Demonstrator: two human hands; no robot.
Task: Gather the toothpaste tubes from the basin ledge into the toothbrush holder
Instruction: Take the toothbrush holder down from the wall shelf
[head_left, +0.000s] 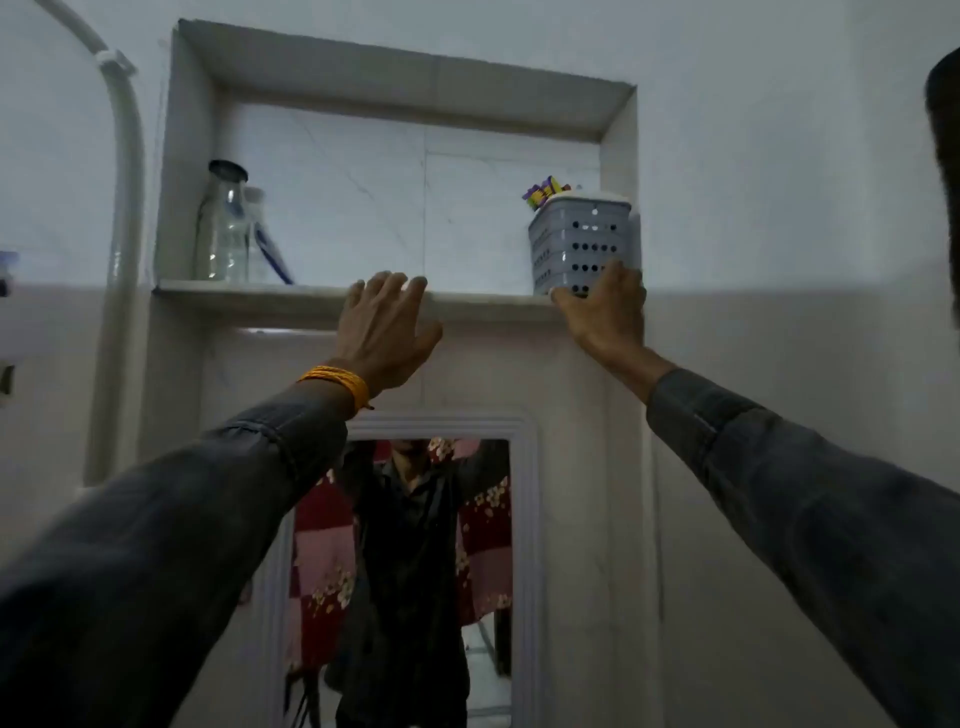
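A grey perforated toothbrush holder (584, 239) stands at the right end of a recessed wall shelf (249, 291). Purple and yellow ends (545, 189) stick out of its top; whether they are tubes or brushes is unclear. My right hand (605, 306) is raised to the holder's base, fingers touching its lower front, thumb at its left bottom corner. My left hand (387, 325) is spread flat against the shelf's front edge near the middle, holding nothing. No toothpaste tube lies in view on the shelf, and the basin ledge is out of view.
A clear glass bottle (223, 223) stands at the shelf's left end with a blue-striped item (272, 252) leaning beside it. Below the shelf hangs a mirror (410, 571). A white pipe (122, 218) runs down the left wall.
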